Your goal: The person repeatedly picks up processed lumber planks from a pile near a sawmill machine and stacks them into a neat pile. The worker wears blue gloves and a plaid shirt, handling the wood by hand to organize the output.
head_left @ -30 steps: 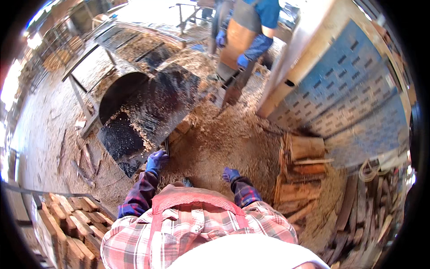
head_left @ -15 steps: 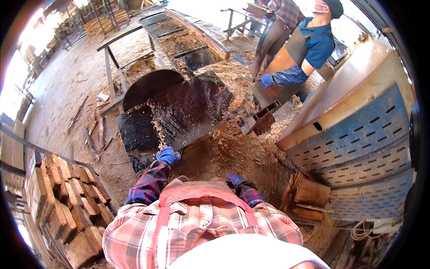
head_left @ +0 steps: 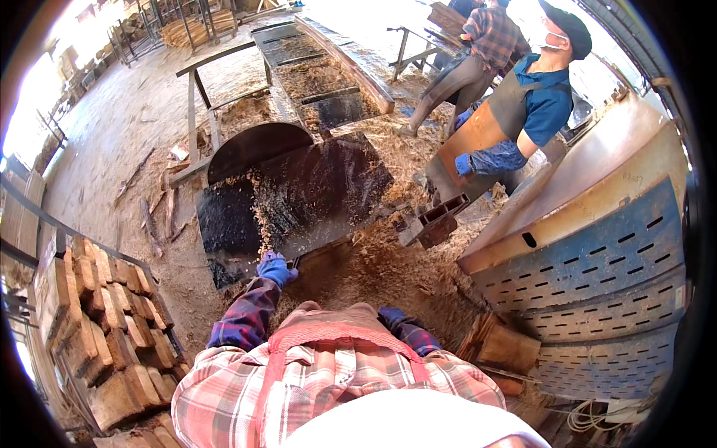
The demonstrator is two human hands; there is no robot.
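Gripping the black metal sheet's (head_left: 299,194) near edge, left hand (head_left: 275,267); right hand's grip hidden.

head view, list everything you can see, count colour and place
metal sheet: one, dark, strewn with sawdust, centre, tilted down toward the person
curved guard: one, dark, behind the sheet
metal frame table: one, grey, upper left
long plank: one, brown, top centre
sawdust heap: one, tan, on the floor at centre
stacked wood blocks: many, brown, lower left
slotted metal housing: one, blue-grey with a tan top, right
wood offcuts: a few, brown, lower right
co-workers: two, one in blue top and apron, one in plaid behind, upper right
left hand: blue glove, at the sheet's near edge
right hand: blue glove, low by the apron, mostly hidden
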